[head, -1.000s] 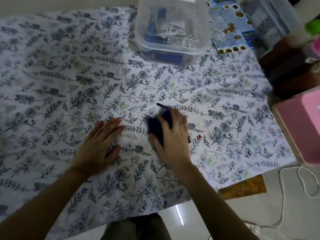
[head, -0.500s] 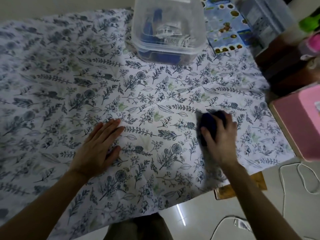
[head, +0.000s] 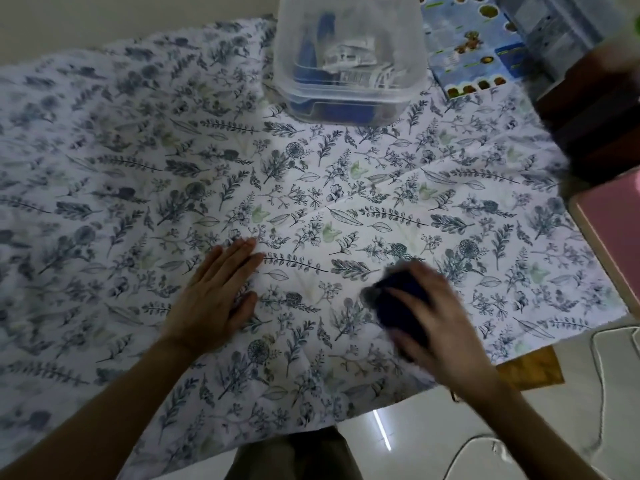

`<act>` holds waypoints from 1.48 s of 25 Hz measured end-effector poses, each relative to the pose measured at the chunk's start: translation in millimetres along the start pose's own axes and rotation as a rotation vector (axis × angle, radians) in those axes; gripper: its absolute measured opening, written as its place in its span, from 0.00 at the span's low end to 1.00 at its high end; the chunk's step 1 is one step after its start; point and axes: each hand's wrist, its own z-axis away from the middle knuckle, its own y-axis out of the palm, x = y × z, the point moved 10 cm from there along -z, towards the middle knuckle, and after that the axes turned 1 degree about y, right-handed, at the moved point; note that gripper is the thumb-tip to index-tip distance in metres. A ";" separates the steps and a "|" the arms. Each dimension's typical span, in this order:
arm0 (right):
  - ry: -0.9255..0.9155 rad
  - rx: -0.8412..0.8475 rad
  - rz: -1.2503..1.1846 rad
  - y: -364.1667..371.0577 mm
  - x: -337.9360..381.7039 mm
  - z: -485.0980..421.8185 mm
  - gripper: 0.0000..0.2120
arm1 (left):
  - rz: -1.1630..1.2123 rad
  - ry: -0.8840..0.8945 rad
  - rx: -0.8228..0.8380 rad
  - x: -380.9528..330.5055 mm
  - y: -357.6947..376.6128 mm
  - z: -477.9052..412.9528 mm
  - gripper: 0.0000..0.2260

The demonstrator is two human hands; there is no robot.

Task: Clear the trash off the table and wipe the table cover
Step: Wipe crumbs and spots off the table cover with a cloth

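A dark blue cloth [head: 398, 299] is gripped under the right hand [head: 429, 313] and pressed onto the floral table cover [head: 311, 188] near the front edge. The left hand [head: 214, 299] is laid flat, fingers together, just beside it. A clear plastic container [head: 349, 60] is parked at the back.

1. Right hand [head: 438, 318] with dark blue cloth [head: 398, 299] sits between its two earlier spots: a second ago just right of the left hand, half a second ago out near the cover's right edge, now back toward the middle.
2. Hand and cloth now motion-blurred.
3. Cloth now nearer the front edge of the floral table cover [head: 138, 188].
4. Camera view shifts slightly; clear plastic container [head: 349, 60] is cropped more at the top.
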 end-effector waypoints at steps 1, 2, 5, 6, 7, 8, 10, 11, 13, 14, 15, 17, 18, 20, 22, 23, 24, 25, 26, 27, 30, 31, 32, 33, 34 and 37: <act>0.086 -0.032 -0.010 -15.1 -28.4 0.7 0.27 | 0.000 0.003 -0.002 -0.4 0.3 -0.3 0.26; 0.167 -0.065 -0.003 -28.5 -53.1 -2.3 0.27 | 0.003 0.005 -0.006 -0.7 0.5 -0.5 0.26; 0.432 -0.187 0.043 -48.3 -101.8 -36.9 0.29 | 0.017 0.000 -0.011 2.4 1.5 0.1 0.26; 0.523 -0.227 0.054 -50.3 -107.3 -55.4 0.29 | 0.017 -0.003 -0.012 3.3 2.3 0.1 0.26; 0.584 -0.253 0.064 -49.3 -105.4 -76.8 0.29 | 0.014 -0.006 -0.013 4.1 3.1 0.4 0.26; 0.603 -0.259 0.067 -45.3 -96.8 -99.8 0.29 | 0.011 -0.009 -0.011 4.5 4.0 0.8 0.26; 0.553 -0.249 0.062 -36.2 -61.9 -143.2 0.28 | 0.009 -0.008 -0.009 4.2 4.5 0.7 0.26; 0.502 -0.241 0.063 -29.5 -39.6 -159.3 0.28 | 0.011 -0.007 -0.010 4.4 4.5 0.7 0.26; 0.372 -0.215 0.081 -13.7 9.6 -175.4 0.26 | 0.019 -0.005 -0.004 4.8 4.2 0.3 0.26; 0.284 -0.192 0.094 -4.3 34.9 -176.6 0.25 | 0.021 -0.006 0.000 5.3 4.4 0.1 0.26; 0.186 -0.156 0.097 5.9 58.7 -174.1 0.25 | 0.022 -0.010 0.001 5.6 4.2 0.4 0.26; 0.001 -0.066 0.080 23.5 93.5 -159.3 0.25 | 0.020 -0.018 0.001 5.7 3.3 0.4 0.26; -0.073 -0.023 0.070 30.1 101.1 -147.6 0.25 | 0.021 -0.021 0.001 5.9 3.1 0.3 0.26; -0.173 0.039 0.052 35.6 100.6 -115.2 0.26 | 0.025 -0.033 0.001 6.5 2.5 1.0 0.27; -0.228 0.064 0.029 31.6 82.6 -79.9 0.26 | 0.042 -0.050 -0.008 8.4 1.9 1.3 0.27; -0.232 0.066 0.024 25.9 68.1 -64.8 0.27 | 0.047 -0.055 -0.013 9.4 1.9 1.2 0.27; -0.227 0.061 0.019 17.7 51.6 -53.7 0.26 | 0.045 -0.058 -0.013 9.9 2.0 1.6 0.27; -0.210 0.042 0.009 7.2 35.2 -47.1 0.26 | 0.038 -0.058 -0.014 10.0 1.8 2.0 0.27; -0.172 0.012 -0.003 -3.9 18.4 -45.8 0.26 | 0.028 -0.052 -0.017 9.6 1.7 1.5 0.27; -0.111 -0.028 -0.008 -13.1 1.7 -49.4 0.25 | 0.019 -0.044 -0.021 9.3 1.4 0.3 0.27; 0.225 -0.201 -0.001 -27.4 -35.0 -76.6 0.25 | 0.001 -0.044 -0.013 9.7 2.5 1.1 0.27; 0.354 -0.263 -0.010 -28.6 -39.5 -87.9 0.26 | -0.001 -0.050 -0.010 10.1 3.1 1.7 0.27; 0.455 -0.307 -0.014 -27.8 -37.3 -99.6 0.27 | -0.003 -0.054 -0.008 9.9 3.0 1.9 0.27; 0.507 -0.325 -0.012 -24.6 -27.3 -111.7 0.27 | -0.004 -0.054 -0.007 9.3 2.9 1.9 0.27; 0.502 -0.316 -0.005 -18.6 -10.6 -124.5 0.27 | -0.006 -0.053 -0.005 9.2 2.8 2.1 0.27; 0.288 -0.218 0.038 6.0 59.7 -145.7 0.25 | -0.016 -0.055 0.000 8.5 2.6 2.7 0.28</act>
